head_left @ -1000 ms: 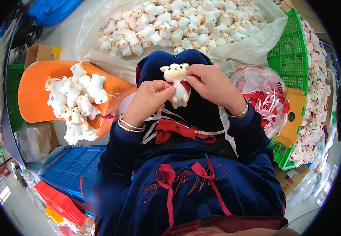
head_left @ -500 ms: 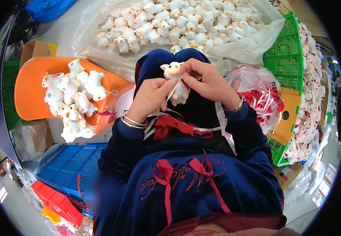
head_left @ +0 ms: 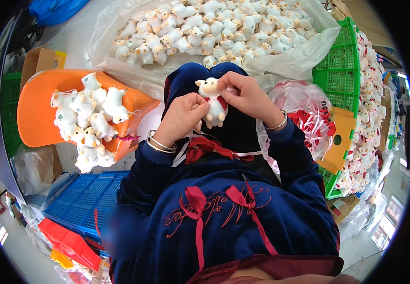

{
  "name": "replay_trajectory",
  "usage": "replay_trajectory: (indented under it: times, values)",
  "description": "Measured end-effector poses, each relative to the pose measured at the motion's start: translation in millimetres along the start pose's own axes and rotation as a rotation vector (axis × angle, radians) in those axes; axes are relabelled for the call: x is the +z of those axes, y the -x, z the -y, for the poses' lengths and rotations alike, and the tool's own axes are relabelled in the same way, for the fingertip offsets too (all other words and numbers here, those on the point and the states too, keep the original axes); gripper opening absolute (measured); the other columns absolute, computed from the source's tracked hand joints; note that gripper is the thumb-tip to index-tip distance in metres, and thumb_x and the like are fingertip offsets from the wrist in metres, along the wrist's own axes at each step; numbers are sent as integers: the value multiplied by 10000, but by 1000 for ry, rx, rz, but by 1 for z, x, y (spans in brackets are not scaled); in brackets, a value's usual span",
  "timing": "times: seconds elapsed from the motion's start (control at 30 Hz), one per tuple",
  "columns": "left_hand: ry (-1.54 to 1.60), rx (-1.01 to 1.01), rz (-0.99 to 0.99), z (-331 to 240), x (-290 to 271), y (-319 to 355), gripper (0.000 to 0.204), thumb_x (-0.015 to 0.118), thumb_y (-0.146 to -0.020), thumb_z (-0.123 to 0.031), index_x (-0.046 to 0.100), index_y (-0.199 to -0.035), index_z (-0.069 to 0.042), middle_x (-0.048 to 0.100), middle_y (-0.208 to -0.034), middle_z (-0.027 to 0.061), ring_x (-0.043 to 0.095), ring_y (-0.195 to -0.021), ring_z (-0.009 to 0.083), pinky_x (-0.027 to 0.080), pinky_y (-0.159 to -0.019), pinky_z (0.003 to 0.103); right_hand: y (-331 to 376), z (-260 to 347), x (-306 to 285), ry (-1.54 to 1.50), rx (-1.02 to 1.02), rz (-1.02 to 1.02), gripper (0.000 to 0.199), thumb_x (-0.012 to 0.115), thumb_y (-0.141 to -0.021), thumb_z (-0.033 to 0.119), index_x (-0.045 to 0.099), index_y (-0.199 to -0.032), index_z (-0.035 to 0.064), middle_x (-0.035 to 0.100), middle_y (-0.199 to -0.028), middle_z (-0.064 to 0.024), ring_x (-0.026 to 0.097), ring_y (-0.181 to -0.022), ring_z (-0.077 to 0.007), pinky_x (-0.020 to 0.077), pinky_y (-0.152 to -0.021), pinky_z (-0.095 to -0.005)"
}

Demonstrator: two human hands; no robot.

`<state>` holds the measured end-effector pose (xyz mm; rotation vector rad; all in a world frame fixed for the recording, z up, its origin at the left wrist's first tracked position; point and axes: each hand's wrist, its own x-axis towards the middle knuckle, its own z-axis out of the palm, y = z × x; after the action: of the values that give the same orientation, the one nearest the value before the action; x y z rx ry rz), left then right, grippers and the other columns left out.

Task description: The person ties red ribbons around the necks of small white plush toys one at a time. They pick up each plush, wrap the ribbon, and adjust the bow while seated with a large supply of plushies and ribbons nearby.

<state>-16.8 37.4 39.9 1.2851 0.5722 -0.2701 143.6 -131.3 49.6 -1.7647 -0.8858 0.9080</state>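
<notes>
A small white plush sheep (head_left: 216,116) is held upright over my lap, its face toward me. A red cape (head_left: 222,103) lies around its shoulders, mostly on the right side. My left hand (head_left: 182,115) is closed at the toy's left side, thumb and forefinger pinched by the cape's edge. At the neck and head, my right hand (head_left: 246,97) pinches from the right; its fingertips hide what exactly they grip. More red cloth pieces with white ribbons (head_left: 204,149) lie on my lap below the toy.
Ahead, many plush sheep (head_left: 195,35) lie on a clear plastic sheet (head_left: 105,40). Several more rest on an orange chair (head_left: 34,109) at left. At right are a bag of red capes (head_left: 311,128) and green crates (head_left: 337,71) beside caped sheep. A blue crate (head_left: 87,196) stands lower left.
The red cape now shows spread on both sides of the sheep's neck, where a white ribbon hung before. My left hand has shifted slightly; both hands stay at the toy.
</notes>
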Motion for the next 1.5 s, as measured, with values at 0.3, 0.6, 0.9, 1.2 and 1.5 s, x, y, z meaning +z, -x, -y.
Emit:
replay_trajectory:
  times: [0.3,0.6,0.9,1.2,1.5]
  values:
    - [-12,104,66,-7,-12,-13,156,653,-991,-148,670,-1009,6,657,-786,-10,591,-652,38,473,-582,212,-3,6,14,-49,-174,-32,145,739,-901,87,663,-991,4,660,-854,-56,635,-790,-115,523,-722,-268]
    - [203,173,103,4,-9,-24,117,673,-1001,-130,689,-1038,-20,659,-904,-26,583,-795,29,468,-721,202,-1,6,32,455,-108,-256,136,755,-885,165,702,-962,67,689,-805,-88,630,-751,-267,495,-668,-365]
    - [73,259,50,6,-3,-26,100,672,-1001,-128,643,-993,-32,646,-843,-27,569,-728,26,463,-668,192,0,-2,45,364,-155,-448,118,705,-881,137,670,-960,56,671,-752,-135,645,-674,-331,493,-642,-429]
    - [-106,443,-140,13,7,-35,171,686,-990,-161,651,-952,2,664,-732,23,612,-575,57,467,-516,224,0,15,30,279,14,-352,124,669,-952,135,630,-981,20,635,-739,-148,660,-705,-298,496,-610,-366]
    - [5,382,-94,6,7,-33,119,666,-985,-111,680,-991,8,674,-761,18,614,-562,56,474,-514,218,-4,30,10,235,117,-105,207,700,-940,163,663,-1073,8,671,-833,-139,663,-725,-226,514,-652,-332]
